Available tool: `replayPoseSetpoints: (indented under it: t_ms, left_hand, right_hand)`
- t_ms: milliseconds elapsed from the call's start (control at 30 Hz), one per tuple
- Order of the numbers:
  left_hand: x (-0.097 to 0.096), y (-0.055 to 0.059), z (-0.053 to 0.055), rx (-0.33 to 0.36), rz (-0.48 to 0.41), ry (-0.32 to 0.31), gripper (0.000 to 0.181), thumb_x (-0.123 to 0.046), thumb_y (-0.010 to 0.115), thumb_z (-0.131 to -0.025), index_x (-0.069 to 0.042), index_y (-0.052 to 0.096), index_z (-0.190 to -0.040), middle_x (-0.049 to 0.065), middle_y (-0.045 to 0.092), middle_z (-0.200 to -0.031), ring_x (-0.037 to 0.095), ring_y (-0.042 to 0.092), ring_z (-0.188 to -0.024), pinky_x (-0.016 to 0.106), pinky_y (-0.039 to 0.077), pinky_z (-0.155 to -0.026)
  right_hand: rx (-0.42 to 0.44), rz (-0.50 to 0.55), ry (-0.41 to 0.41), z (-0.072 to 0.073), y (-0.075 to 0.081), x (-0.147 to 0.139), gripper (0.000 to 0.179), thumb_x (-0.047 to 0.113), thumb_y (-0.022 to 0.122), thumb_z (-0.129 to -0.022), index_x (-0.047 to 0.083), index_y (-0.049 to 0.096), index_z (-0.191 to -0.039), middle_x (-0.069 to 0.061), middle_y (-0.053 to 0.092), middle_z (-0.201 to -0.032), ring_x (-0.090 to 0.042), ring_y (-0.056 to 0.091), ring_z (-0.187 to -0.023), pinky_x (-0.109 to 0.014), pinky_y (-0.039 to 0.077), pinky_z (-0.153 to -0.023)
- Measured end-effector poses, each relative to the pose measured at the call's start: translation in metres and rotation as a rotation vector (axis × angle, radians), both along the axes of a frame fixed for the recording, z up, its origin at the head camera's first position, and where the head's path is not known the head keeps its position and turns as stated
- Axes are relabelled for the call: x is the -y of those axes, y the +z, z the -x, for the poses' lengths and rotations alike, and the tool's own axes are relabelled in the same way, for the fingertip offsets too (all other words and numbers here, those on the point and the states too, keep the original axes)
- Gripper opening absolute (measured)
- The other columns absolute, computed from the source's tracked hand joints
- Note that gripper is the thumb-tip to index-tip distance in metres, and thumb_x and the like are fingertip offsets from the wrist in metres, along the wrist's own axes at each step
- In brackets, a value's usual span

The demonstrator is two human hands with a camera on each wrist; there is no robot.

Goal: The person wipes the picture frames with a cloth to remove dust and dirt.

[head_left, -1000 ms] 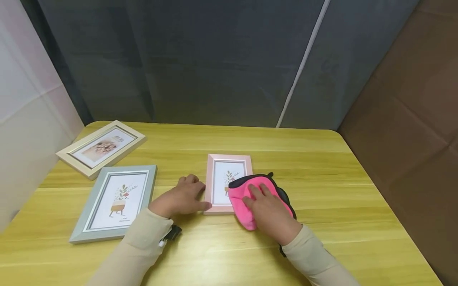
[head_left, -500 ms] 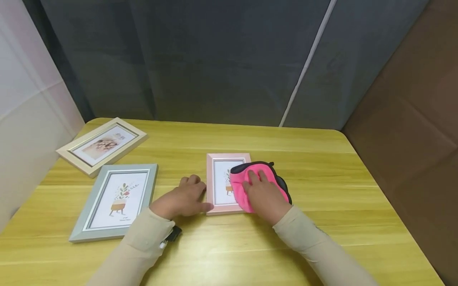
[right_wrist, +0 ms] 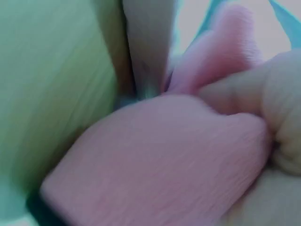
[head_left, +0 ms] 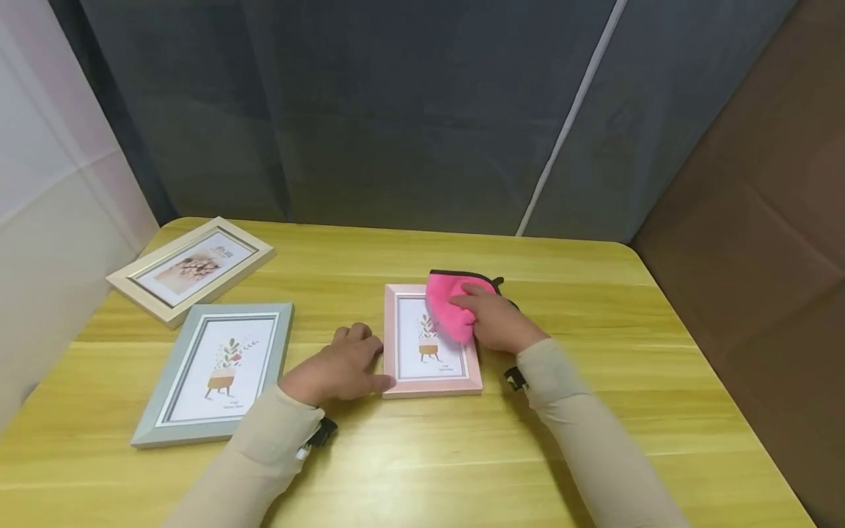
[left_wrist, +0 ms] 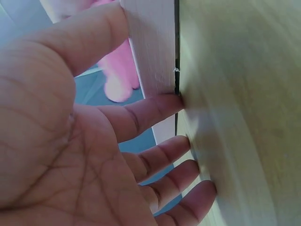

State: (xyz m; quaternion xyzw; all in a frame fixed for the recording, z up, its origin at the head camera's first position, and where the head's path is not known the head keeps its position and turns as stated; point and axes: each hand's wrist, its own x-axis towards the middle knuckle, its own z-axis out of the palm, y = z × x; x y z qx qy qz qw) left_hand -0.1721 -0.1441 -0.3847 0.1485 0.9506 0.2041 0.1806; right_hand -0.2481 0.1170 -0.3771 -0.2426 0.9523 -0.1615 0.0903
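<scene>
A pink picture frame (head_left: 432,391) with a potted-plant print lies face up mid-table. My left hand (head_left: 339,368) is at its left edge; in the left wrist view the thumb (left_wrist: 96,35) touches the frame's border and the other fingers reach loosely past its side to the tabletop. In my right hand (head_left: 500,320) is a pink plush cloth (head_left: 445,293) with black edging, pinched between thumb and fingers. The cloth (right_wrist: 155,160) lies bunched over the frame's upper right corner, hiding it and part of the print; the right wrist view is blurred.
A grey-blue picture frame (head_left: 150,396) lies left of my left hand, partly under the forearm in the head view. Behind it a cream frame (head_left: 147,303) lies at an angle near the table's back left corner. A dark curtain (head_left: 396,110) hangs beyond the wooden table (head_left: 594,411).
My right hand has slid the cloth up the pink frame's right side, from the lower right to the upper right corner, uncovering the lower print. The left hand stays in place.
</scene>
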Motion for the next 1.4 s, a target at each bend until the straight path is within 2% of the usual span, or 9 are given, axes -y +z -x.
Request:
replayPoseSetpoints:
  t_ms: [100, 233, 400, 467, 567, 800, 1033, 1267, 1400]
  left_hand:
    - [0.004, -0.001, 0.002, -0.006, -0.024, 0.007, 0.069, -0.044, 0.075, -0.087, 0.001, 0.055, -0.135, 0.021, 0.041, -0.141, 0.039, 0.036, -0.125, 0.056, 0.042, -0.1]
    - [0.01, -0.002, 0.004, -0.027, -0.033, 0.01, 0.071, -0.046, 0.076, -0.085, 0.001, 0.056, -0.135, 0.021, 0.042, -0.14, 0.039, 0.037, -0.125, 0.056, 0.042, -0.1]
    - [0.014, -0.001, 0.001, -0.031, -0.022, -0.002, 0.077, -0.047, 0.075, -0.085, 0.004, 0.053, -0.139, 0.024, 0.041, -0.141, 0.042, 0.038, -0.125, 0.058, 0.041, -0.1]
    - [0.014, 0.0, 0.0, -0.029, -0.018, -0.006, 0.077, -0.046, 0.074, -0.086, 0.004, 0.052, -0.14, 0.025, 0.041, -0.141, 0.042, 0.038, -0.125, 0.058, 0.041, -0.101]
    - [0.011, 0.002, -0.001, -0.015, -0.015, -0.007, 0.076, -0.046, 0.073, -0.087, 0.002, 0.051, -0.142, 0.026, 0.04, -0.143, 0.043, 0.036, -0.127, 0.059, 0.039, -0.102]
    - [0.008, 0.003, -0.001, -0.005, 0.005, -0.009, 0.074, -0.044, 0.07, -0.09, 0.0, 0.048, -0.145, 0.028, 0.035, -0.147, 0.044, 0.033, -0.13, 0.06, 0.037, -0.103]
    - [0.006, 0.003, -0.003, -0.024, 0.044, -0.05, 0.074, -0.044, 0.066, -0.093, 0.0, 0.043, -0.148, 0.029, 0.034, -0.147, 0.047, 0.031, -0.13, 0.062, 0.036, -0.103]
    - [0.004, 0.004, -0.002, -0.011, 0.057, -0.038, 0.074, -0.044, 0.066, -0.093, -0.003, 0.044, -0.149, 0.026, 0.034, -0.148, 0.044, 0.031, -0.129, 0.06, 0.038, -0.103]
    - [0.001, 0.002, -0.002, -0.004, 0.042, -0.046, 0.072, -0.043, 0.067, -0.093, -0.003, 0.045, -0.148, 0.026, 0.034, -0.148, 0.044, 0.032, -0.129, 0.059, 0.038, -0.102]
  right_hand:
    - [-0.054, 0.155, 0.02, -0.008, 0.004, -0.022, 0.064, -0.014, 0.039, -0.086, 0.012, 0.056, -0.143, -0.013, 0.041, -0.154, -0.033, 0.039, -0.14, -0.046, 0.036, -0.11]
    - [-0.138, 0.187, 0.075, -0.038, 0.007, -0.03, 0.068, -0.019, 0.042, -0.08, 0.01, 0.06, -0.138, -0.015, 0.046, -0.149, -0.037, 0.047, -0.133, -0.047, 0.043, -0.104]
    - [-0.133, 0.033, 0.191, -0.083, 0.003, -0.01, 0.056, -0.016, 0.055, -0.083, 0.011, 0.067, -0.13, -0.022, 0.047, -0.146, -0.04, 0.048, -0.131, -0.049, 0.043, -0.103]
    - [-0.118, -0.038, 0.183, -0.096, 0.0, 0.0, 0.05, -0.012, 0.062, -0.084, 0.013, 0.07, -0.126, -0.025, 0.045, -0.147, -0.042, 0.045, -0.133, -0.05, 0.046, -0.1]
    - [-0.108, -0.121, 0.119, -0.101, -0.004, 0.007, 0.046, -0.006, 0.069, -0.084, 0.014, 0.071, -0.125, -0.03, 0.038, -0.15, -0.048, 0.042, -0.133, -0.047, 0.053, -0.088]
    - [-0.113, -0.186, 0.044, -0.092, -0.01, 0.011, 0.042, 0.0, 0.067, -0.088, 0.012, 0.069, -0.128, -0.035, 0.04, -0.145, -0.048, 0.046, -0.13, -0.048, 0.055, -0.085]
    - [-0.186, -0.257, 0.022, -0.078, -0.008, 0.019, 0.041, 0.002, 0.063, -0.091, 0.012, 0.066, -0.131, -0.037, 0.047, -0.138, -0.047, 0.06, -0.11, -0.051, 0.057, -0.061]
    - [-0.071, -0.289, -0.037, -0.036, -0.003, 0.026, 0.049, 0.005, 0.058, -0.096, 0.017, 0.056, -0.143, -0.032, 0.034, -0.151, -0.044, 0.051, -0.126, -0.048, 0.057, -0.076]
    - [-0.049, -0.304, -0.055, -0.01, -0.004, 0.027, 0.047, 0.009, 0.053, -0.1, 0.018, 0.053, -0.146, -0.032, 0.032, -0.152, -0.044, 0.051, -0.126, -0.052, 0.054, -0.085]
